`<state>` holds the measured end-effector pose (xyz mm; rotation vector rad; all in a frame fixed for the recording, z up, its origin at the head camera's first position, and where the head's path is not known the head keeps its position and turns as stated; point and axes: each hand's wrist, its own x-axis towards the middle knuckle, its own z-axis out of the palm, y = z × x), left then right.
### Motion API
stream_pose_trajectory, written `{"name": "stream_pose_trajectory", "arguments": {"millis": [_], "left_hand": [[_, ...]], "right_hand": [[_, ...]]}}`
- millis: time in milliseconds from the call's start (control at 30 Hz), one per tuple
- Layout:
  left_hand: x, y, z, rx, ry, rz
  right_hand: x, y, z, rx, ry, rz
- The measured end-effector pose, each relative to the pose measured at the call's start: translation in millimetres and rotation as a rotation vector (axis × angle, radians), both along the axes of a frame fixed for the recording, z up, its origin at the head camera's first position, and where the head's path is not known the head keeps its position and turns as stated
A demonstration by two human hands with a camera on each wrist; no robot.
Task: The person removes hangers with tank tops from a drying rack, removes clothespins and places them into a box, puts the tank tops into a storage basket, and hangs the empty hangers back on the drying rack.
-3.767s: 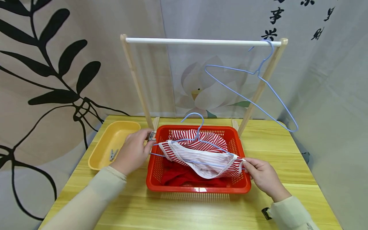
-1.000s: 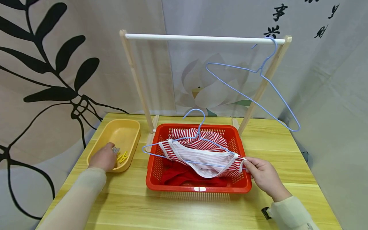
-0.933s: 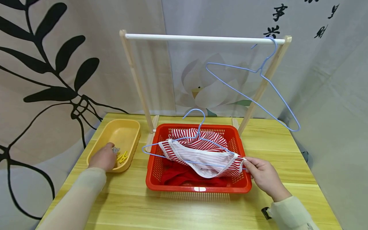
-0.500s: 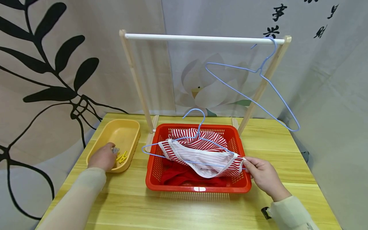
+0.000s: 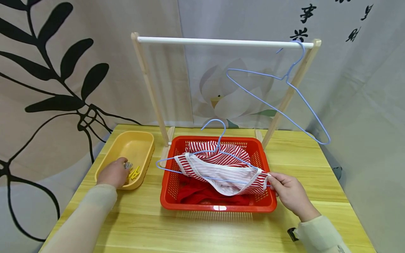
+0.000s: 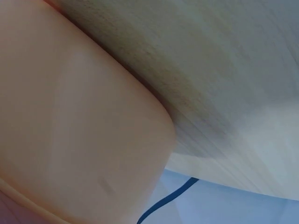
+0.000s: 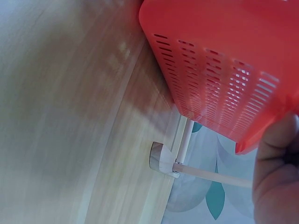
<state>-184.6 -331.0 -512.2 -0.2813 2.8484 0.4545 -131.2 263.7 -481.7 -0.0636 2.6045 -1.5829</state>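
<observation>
In the head view, a red-and-white striped top (image 5: pixel 226 172) with white trim lies over a blue wire hanger (image 5: pixel 220 138), inside the red basket (image 5: pixel 218 207). My right hand (image 5: pixel 292 195) pinches the top's right end at the hanger's tip, by the basket's right rim; part of this hand shows in the right wrist view. My left hand (image 5: pixel 113 173) reaches into the yellow tray (image 5: pixel 139 140). Grey clothespins (image 5: pixel 128 165) lie right at its fingertips, and yellow clothespins (image 5: pixel 134 173) just beside them. The left fingers are mostly hidden, so I cannot tell whether they grip a clothespin.
Behind the basket stands a wooden rack with a white rail (image 5: pixel 221 41). A second blue hanger (image 5: pixel 281 79) hangs from the rail's right end, bare. Red cloth (image 5: pixel 209 193) lies under the striped top. Everything stands on a wooden table (image 5: pixel 196 233) before a printed curtain.
Since the oldest frame, my left hand has gone from the hanger's left end, where it held a grey clothespin, down into the yellow tray. Yellow clothespins now show there. The right hand stays put.
</observation>
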Motion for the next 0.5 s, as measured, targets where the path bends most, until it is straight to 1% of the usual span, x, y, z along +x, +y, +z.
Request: {"name": "stream_pose_trajectory", "arguments": {"millis": [167, 333, 500], "left_hand": [[0.4, 1.2, 1.5, -0.007, -0.001, -0.002], [0.1, 1.0, 0.7, -0.021, 0.005, -0.015], [0.5, 1.4, 0.6, -0.024, 0.005, -0.015]], "right_hand": [[-0.4, 0.4, -0.6, 0.005, -0.001, -0.002], [-0.3, 0.5, -0.5, 0.001, 0.002, 0.0], [0.0, 0.2, 0.0, 0.009, 0.002, -0.002]]}}
